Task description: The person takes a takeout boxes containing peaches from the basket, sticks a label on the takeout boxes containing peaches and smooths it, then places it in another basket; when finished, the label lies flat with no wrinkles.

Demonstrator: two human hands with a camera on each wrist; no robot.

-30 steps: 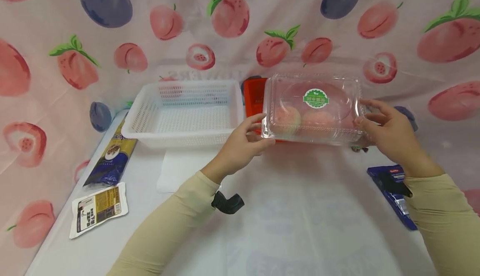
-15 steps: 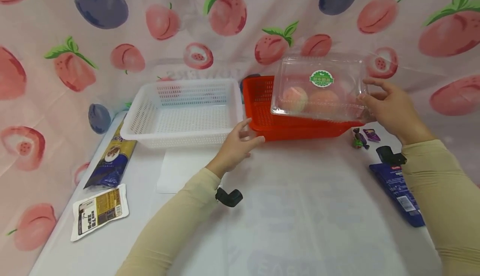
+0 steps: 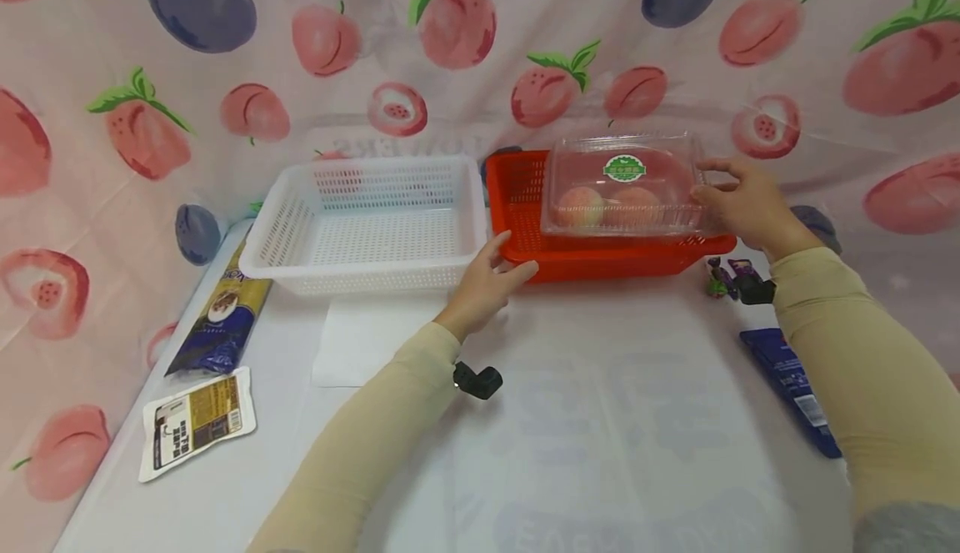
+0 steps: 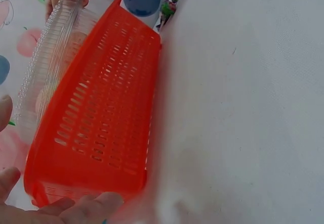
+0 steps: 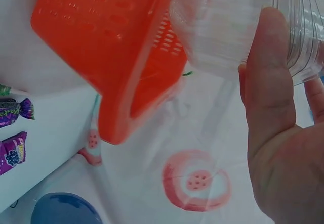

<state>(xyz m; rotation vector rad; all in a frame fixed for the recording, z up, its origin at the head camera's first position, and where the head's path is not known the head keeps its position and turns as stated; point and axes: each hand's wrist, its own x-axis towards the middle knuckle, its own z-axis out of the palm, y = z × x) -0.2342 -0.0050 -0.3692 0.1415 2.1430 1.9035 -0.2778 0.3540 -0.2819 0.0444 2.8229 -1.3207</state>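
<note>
My right hand (image 3: 750, 205) grips the right end of a clear plastic clamshell box (image 3: 667, 171) with a green round label. Inside it sit two round pink and pale-yellow fruits (image 3: 581, 206) that look like peaches. The box is tilted and overlaps the opening of a red perforated basket (image 3: 607, 261); in the left wrist view it shows above the basket's rim. At the basket's front left corner is my left hand (image 3: 483, 288), fingers loosely spread and holding nothing. In the left wrist view its fingertips (image 4: 109, 199) lie right by the basket's end wall.
Left of the red basket stands a white perforated basket (image 3: 367, 273), over a white sheet (image 3: 356, 340). A blue-gold packet (image 3: 225, 311) and a white-brown pouch (image 3: 198, 421) lie at the left. Small purple-wrapped sweets (image 3: 718, 279) and a blue packet (image 3: 795, 390) lie at the right.
My left hand has let go of the box and come to the red basket's front left corner. My right hand has raised the box, then lowered it over the red basket.
</note>
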